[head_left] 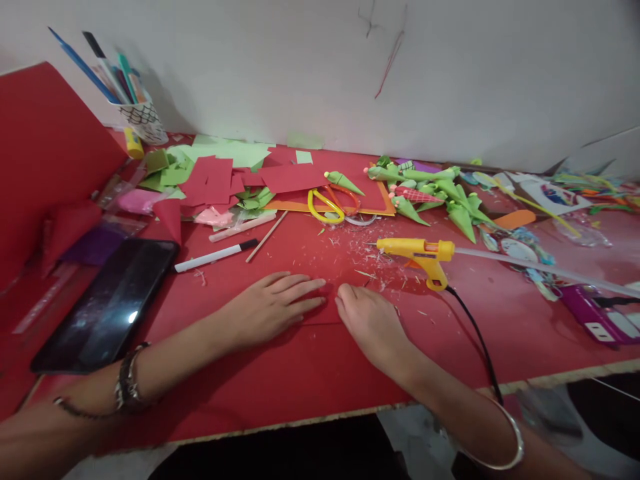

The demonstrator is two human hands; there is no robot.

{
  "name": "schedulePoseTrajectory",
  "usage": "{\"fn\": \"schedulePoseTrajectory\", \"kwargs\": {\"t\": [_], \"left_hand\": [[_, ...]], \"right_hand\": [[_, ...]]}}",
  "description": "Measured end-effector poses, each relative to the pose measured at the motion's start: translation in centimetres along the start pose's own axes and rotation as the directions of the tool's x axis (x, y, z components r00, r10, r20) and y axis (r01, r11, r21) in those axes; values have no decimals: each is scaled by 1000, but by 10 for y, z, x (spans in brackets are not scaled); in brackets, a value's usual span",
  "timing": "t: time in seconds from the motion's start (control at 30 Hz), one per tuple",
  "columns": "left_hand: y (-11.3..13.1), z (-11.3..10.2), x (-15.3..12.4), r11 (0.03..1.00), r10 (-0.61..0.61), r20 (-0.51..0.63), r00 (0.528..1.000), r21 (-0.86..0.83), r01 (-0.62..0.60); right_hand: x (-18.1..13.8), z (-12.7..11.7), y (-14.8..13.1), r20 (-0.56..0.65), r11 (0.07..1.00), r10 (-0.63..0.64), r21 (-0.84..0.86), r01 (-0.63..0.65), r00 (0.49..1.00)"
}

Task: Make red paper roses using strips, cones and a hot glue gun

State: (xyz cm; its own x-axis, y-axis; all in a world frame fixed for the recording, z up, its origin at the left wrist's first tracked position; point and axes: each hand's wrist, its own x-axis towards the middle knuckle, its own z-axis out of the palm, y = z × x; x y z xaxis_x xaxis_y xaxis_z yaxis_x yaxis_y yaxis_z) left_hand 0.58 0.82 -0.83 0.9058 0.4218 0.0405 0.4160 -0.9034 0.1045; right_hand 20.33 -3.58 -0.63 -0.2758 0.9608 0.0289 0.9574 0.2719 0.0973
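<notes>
Where red paper (327,312) lies between hands mid-frame, lower edge sideways, left hand (273,307) rests flat, fingers slightly parted; right hand (373,323) equally near, curled, grip unclear.

On a flat red tabletop (240,400), the bare left hand (270,305) lies flat, fingers extended, at a piece of smooth red paper (325,316) whose other end meets the curled, bare right hand (373,321), with a yellow plastic glue gun (436,253) beyond and a glossy black rectangular phone (103,310) leftward.
</notes>
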Motion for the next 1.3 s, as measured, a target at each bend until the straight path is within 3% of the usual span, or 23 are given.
{"fn": "schedulePoseTrajectory", "kwargs": {"t": [0.5,0.77,0.87,1.03,1.17,1.3], "left_hand": [[-39,-12,8,967,214,223,951,-184,-175],[-50,-22,15,942,291,287,913,-250,-222],[-52,-24,17,932,298,268,916,-289,-219],[-52,-26,18,932,282,257,924,-303,-200],[-50,-28,19,936,279,278,919,-294,-195],[-51,-28,18,930,288,223,931,-297,-217]], "right_hand": [[0,-1,0,30,999,29,18,-30,999],[-1,3,1,-58,1000,7,-12,-7,998],[-3,1,2,-152,991,-124,-67,115,981],[-8,-4,-4,-182,864,-490,25,502,853],[-8,-5,-14,-121,813,-552,143,565,825],[-7,-8,-14,-95,808,-560,159,568,823]]}}
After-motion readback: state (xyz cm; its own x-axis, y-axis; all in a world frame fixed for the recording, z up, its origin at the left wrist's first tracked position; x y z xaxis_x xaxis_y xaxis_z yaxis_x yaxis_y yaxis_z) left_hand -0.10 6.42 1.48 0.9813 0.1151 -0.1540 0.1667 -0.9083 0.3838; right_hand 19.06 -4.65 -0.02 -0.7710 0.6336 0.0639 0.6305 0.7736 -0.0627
